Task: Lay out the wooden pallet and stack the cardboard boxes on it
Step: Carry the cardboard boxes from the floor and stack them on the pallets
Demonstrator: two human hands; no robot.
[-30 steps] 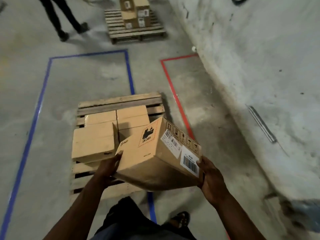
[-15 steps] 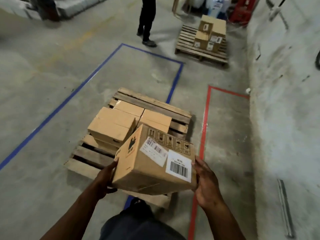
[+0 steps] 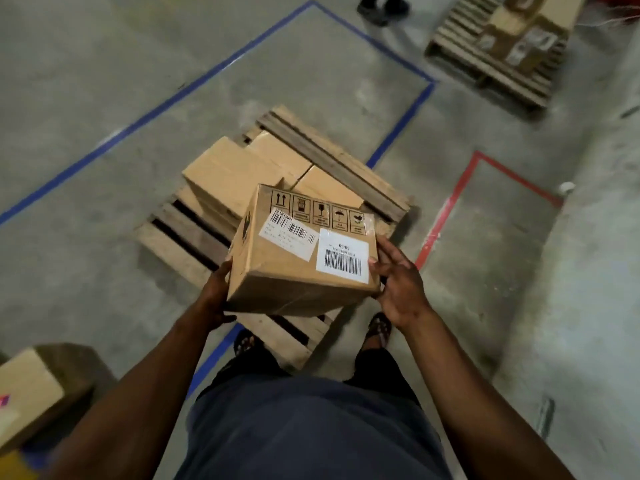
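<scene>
Cardboard fills the middle of the view: the carried box sits between both hands, tilted, its labelled face up. On its left side the left hand presses, fingers reaching underneath out of sight; on its right side the right hand cups the corner with fingers curled against the cardboard. Beyond the fingers, lower and straight ahead, lies the wooden pallet on the floor with stacked boxes on its far half. Bare slats directly under the fingers look the likeliest landing spot, equally near either hand.
</scene>
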